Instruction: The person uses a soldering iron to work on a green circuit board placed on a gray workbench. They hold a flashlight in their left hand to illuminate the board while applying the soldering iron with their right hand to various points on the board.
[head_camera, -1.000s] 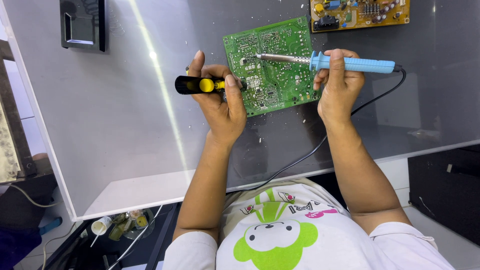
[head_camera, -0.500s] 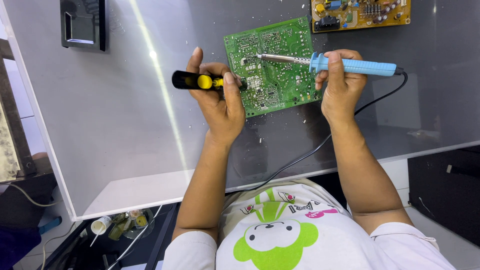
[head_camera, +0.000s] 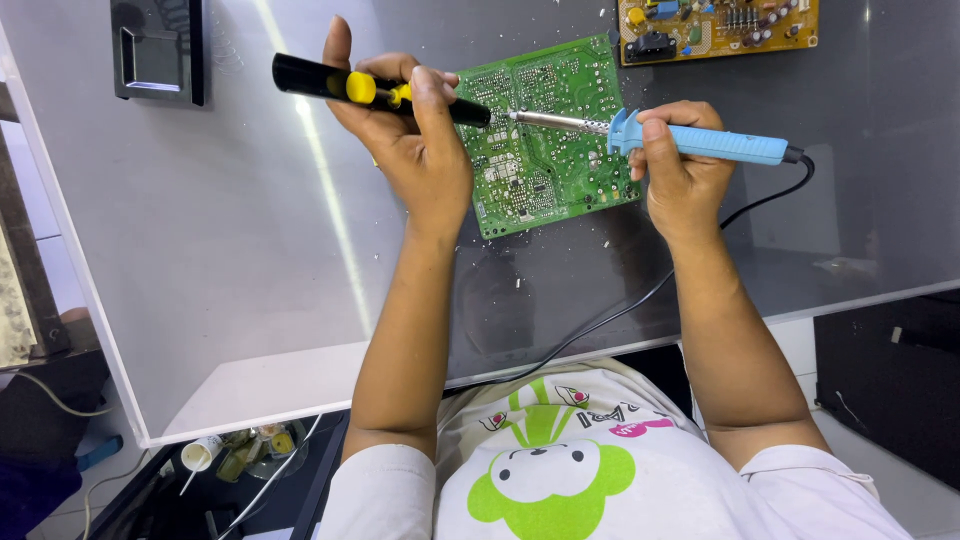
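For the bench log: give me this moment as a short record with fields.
left hand: grips a black-and-yellow desoldering pump, nozzle on the green board
right hand: grips a blue soldering iron, tip on the board beside the nozzle
green board: lies flat on the grey table, solder side up
cord: runs from the iron's rear toward the person
yellow board: at the table's far edge
black tray: far left

I see a grey, glossy surface (head_camera: 250, 250) with a white front edge, streaked by a bright reflection. A green circuit board (head_camera: 545, 135) lies flat on it near the middle, a yellow circuit board (head_camera: 715, 28) at the far edge, and a black rectangular frame (head_camera: 158, 50) at far left. A black cord (head_camera: 640, 300) trails across it toward the near edge.
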